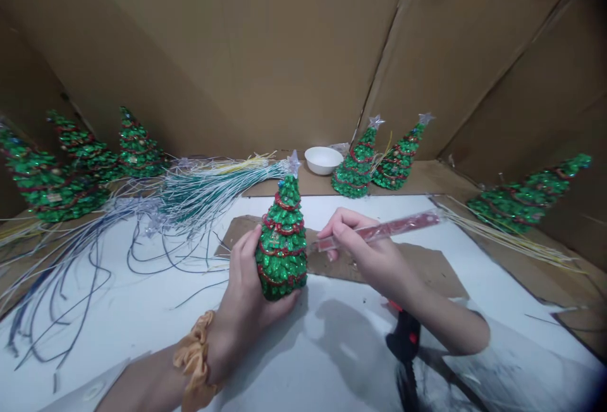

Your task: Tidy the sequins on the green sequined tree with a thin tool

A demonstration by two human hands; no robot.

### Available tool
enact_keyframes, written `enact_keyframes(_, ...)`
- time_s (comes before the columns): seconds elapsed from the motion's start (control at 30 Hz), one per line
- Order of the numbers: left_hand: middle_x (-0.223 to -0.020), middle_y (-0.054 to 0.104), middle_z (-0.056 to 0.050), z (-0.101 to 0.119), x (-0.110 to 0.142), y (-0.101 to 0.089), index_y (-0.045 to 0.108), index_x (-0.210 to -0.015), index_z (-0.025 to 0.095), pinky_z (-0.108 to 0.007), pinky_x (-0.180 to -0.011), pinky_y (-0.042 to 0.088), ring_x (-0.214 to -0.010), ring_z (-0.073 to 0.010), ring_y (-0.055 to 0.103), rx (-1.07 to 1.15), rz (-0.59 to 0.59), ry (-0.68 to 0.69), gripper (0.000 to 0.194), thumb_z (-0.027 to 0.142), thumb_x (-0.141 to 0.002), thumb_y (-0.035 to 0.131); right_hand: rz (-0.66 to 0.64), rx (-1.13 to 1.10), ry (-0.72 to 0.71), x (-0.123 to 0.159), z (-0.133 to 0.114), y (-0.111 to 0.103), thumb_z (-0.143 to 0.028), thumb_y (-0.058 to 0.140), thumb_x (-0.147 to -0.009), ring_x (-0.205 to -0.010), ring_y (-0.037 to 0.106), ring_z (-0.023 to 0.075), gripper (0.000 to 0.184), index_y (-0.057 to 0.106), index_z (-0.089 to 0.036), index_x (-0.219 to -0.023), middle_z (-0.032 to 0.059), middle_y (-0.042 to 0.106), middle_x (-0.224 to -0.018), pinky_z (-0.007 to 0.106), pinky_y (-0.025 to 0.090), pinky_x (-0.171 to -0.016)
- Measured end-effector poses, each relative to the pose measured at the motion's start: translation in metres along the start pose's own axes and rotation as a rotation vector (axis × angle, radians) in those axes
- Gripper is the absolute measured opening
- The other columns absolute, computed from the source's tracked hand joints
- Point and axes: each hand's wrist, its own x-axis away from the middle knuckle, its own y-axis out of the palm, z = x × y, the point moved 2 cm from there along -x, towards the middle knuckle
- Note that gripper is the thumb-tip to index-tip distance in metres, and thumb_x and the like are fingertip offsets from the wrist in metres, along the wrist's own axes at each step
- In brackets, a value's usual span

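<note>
left fingers [243,251] gripping tree [283,254] | right fingers [342,221] pinching red strip [403,227] | wires [203,194] leftward, white bowl [324,167] behind

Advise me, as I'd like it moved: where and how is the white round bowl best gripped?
Probably pinch the near rim of the white round bowl, from the front: it stands upright, open-topped, with the brown cardboard wall behind and a sparkly green tree close on its right.

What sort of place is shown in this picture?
Probably a small craft or assembly workstation: cardboard walls stand behind the white tabletop, thin wires lie in bunches, and the left hand holds a decorated green tree like others nearby.
</note>
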Motion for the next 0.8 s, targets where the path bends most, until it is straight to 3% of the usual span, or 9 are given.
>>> enact_keyframes(0.23,-0.123,0.034,-0.017,0.002,0.002,-0.001,0.010,-0.136,0.018,-0.051,-0.092,0.036,-0.115,-0.0345,0.036,-0.046,0.002,0.020,0.094,0.030,-0.063,0.068,-0.050,-0.057,0.005,-0.003,0.010,0.006,-0.036,0.041,-0.088,-0.062,0.053,0.0114,0.025,0.046,-0.019,-0.070,-0.0017,0.054,-0.060,0.025,0.043,-0.059)
enact_keyframes(0.8,-0.121,0.037,-0.022,0.000,0.002,0.001,0.016,-0.133,0.007,-0.048,-0.091,0.038,-0.111,-0.0326,0.038,-0.064,0.043,0.103,0.093,0.031,-0.062,0.069,-0.097,-0.147,0.034,-0.004,0.014,0.010,-0.034,0.044,-0.086,-0.056,0.052,0.0108,0.024,0.051,-0.018,-0.069,-0.0015,0.055,-0.057,0.024,0.042,-0.055)
